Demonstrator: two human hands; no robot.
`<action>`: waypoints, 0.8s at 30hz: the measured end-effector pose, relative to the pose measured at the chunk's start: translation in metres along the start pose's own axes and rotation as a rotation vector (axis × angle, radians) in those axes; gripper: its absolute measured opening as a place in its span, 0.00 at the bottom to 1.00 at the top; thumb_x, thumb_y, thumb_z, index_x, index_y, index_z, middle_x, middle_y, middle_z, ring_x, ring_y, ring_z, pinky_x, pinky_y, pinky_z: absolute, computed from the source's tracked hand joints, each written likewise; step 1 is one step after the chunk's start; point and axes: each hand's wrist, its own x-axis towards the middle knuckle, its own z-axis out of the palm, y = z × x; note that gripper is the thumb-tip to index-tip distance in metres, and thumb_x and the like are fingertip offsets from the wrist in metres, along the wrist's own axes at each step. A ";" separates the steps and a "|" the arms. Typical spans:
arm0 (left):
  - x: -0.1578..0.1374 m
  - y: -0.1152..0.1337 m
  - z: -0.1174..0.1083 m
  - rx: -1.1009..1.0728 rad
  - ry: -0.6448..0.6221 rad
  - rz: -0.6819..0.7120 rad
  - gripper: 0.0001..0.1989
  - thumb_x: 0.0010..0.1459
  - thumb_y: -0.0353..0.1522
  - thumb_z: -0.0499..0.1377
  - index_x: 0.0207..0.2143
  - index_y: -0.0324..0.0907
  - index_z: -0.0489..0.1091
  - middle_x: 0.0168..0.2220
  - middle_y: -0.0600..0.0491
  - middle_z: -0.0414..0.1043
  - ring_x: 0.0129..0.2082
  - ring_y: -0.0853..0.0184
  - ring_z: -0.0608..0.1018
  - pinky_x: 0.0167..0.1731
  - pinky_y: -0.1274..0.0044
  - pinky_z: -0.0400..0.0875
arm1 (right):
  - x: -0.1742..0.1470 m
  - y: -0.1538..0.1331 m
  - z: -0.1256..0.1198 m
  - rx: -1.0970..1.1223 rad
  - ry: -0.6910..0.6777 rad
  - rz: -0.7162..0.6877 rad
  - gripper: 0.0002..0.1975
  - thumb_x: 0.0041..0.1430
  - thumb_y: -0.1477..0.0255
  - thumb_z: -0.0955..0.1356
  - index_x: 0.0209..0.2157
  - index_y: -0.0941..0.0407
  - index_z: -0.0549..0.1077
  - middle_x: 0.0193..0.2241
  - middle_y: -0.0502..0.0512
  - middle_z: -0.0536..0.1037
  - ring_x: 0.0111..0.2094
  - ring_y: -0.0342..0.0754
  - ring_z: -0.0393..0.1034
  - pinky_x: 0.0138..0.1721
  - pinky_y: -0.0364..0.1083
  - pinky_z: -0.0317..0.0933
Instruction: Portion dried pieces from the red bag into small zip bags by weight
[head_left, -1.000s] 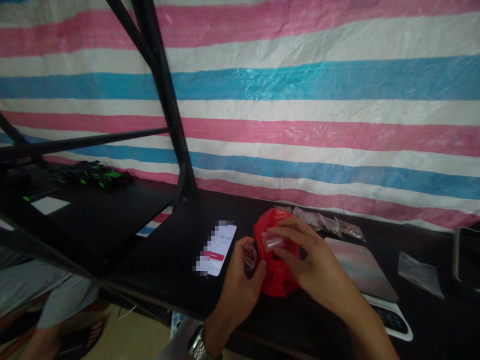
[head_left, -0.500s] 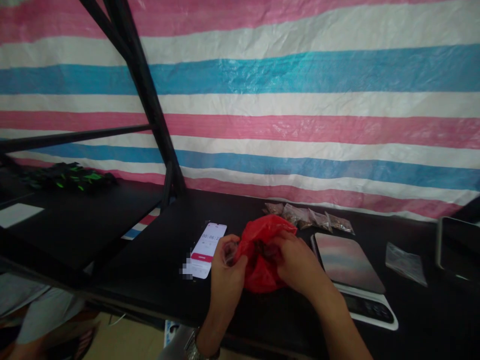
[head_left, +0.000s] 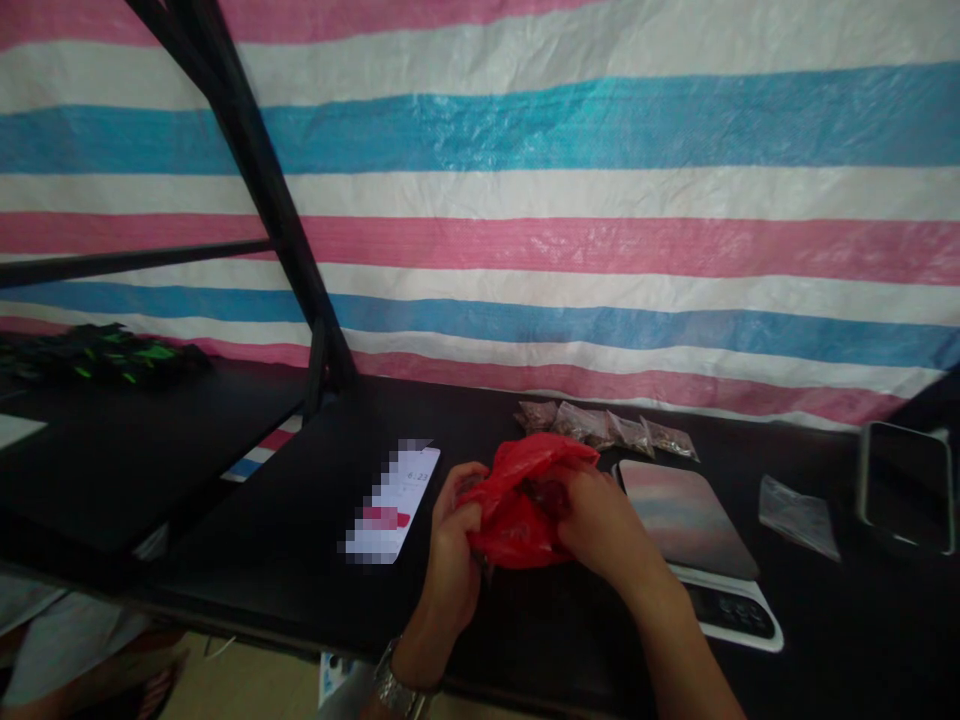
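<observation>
Head camera view, with the red bag point(head_left: 514, 525) as the middle of the clock: the bag is soft and crumpled, and it is between the two hands, over the black bench point(head_left: 285, 560). The left hand point(head_left: 454, 540) is at 8 o'clock, and its grip is closed on the edge of the red bag, with the thumb on the near side. A shiny watch point(head_left: 394, 685) sits on that wrist, at 7 o'clock. The right hand point(head_left: 600, 520) is at 3 o'clock. Its fingers go into the mouth of the bag, so the tips are hidden, and I can't see if that grip holds a thing inside

At 9 o'clock a phone point(head_left: 401, 500) lies flat on the bench, with part of its lit screen blurred. From 12 to 2 o'clock, four little see-through packets point(head_left: 581, 425) lie in a row behind the bag, with small bits in them. A flat scale point(head_left: 682, 515) is at 3 o'clock, just past the right hand, and its dark button panel is on the near end. Farther out at 3 o'clock are a clear plastic bag point(head_left: 799, 518) and then a dark thing with a pale rim point(head_left: 906, 485). Behind it all, at 12 o'clock, hangs a striped sheet point(head_left: 600, 200) in pink, white and blue
</observation>
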 end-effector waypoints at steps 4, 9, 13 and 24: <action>0.000 -0.002 0.002 -0.031 0.021 -0.021 0.22 0.30 0.29 0.57 0.35 0.42 0.73 0.24 0.62 0.69 0.18 0.75 0.63 0.18 0.83 0.55 | 0.000 0.002 0.002 0.004 0.010 0.074 0.25 0.55 0.86 0.67 0.52 0.57 0.81 0.53 0.66 0.84 0.55 0.62 0.78 0.53 0.51 0.66; 0.002 -0.003 0.002 -0.047 0.017 -0.019 0.23 0.31 0.29 0.58 0.36 0.42 0.74 0.26 0.60 0.72 0.19 0.74 0.66 0.18 0.83 0.57 | 0.001 0.004 0.003 -0.007 0.010 0.073 0.22 0.55 0.85 0.68 0.51 0.57 0.81 0.51 0.65 0.84 0.54 0.61 0.79 0.52 0.51 0.66; 0.004 -0.001 0.003 -0.094 -0.012 -0.033 0.24 0.29 0.28 0.57 0.35 0.42 0.74 0.25 0.60 0.71 0.20 0.73 0.66 0.20 0.82 0.58 | 0.000 0.001 0.001 -0.045 0.030 0.037 0.23 0.54 0.85 0.68 0.50 0.57 0.81 0.55 0.65 0.82 0.58 0.62 0.76 0.56 0.53 0.64; 0.013 -0.003 -0.012 -0.042 0.003 0.083 0.22 0.36 0.28 0.61 0.39 0.44 0.72 0.32 0.58 0.73 0.30 0.67 0.73 0.31 0.78 0.66 | 0.007 0.018 0.011 0.578 -0.001 -0.054 0.21 0.54 0.85 0.68 0.46 0.52 0.82 0.44 0.54 0.88 0.47 0.53 0.82 0.55 0.51 0.70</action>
